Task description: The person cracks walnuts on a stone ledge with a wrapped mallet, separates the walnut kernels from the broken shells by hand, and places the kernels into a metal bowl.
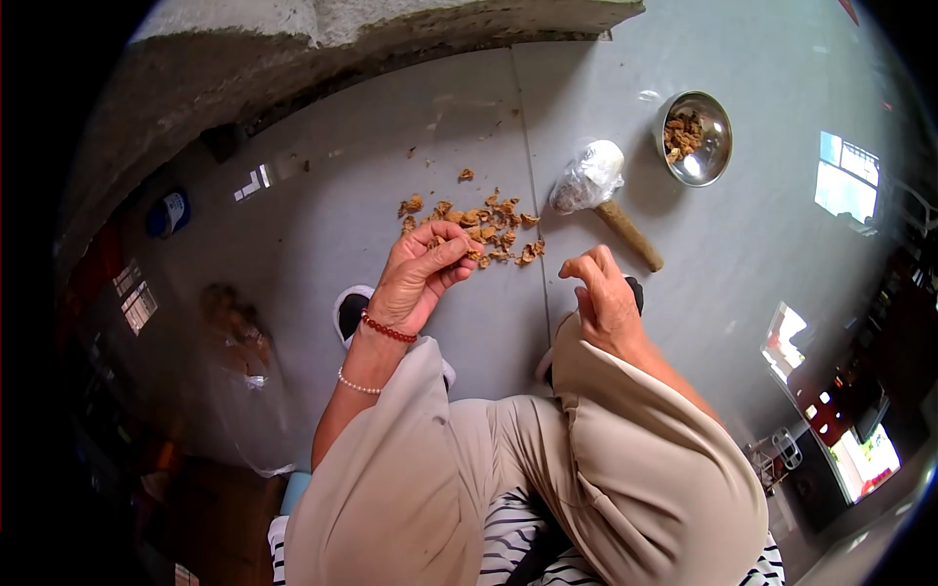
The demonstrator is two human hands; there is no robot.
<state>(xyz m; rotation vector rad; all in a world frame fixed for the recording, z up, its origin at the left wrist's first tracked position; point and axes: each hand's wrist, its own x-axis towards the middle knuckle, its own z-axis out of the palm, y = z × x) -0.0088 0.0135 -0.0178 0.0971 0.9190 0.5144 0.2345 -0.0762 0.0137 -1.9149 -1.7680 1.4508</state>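
Observation:
Brown, crumpled shell-like pieces (503,210) lie scattered on the grey floor. My left hand (425,272), with a red bead bracelet at the wrist, is over the near left side of these pieces. Its thumb and fingers are pinched on a small brown piece (474,255). To the right of the pile, my right hand (603,293) hovers near my knee with its fingers curled; whatever it may hold is too small to make out. Beyond it lies a mallet (628,235) with a wooden handle and a plastic-wrapped head. A metal bowl (723,146) holds more brown pieces.
A rough concrete ledge (391,34) runs along the far side. On the left are a blue container (168,214) and a clear plastic bag (239,342) with brown contents. My shoes (352,313) stand close to the pile.

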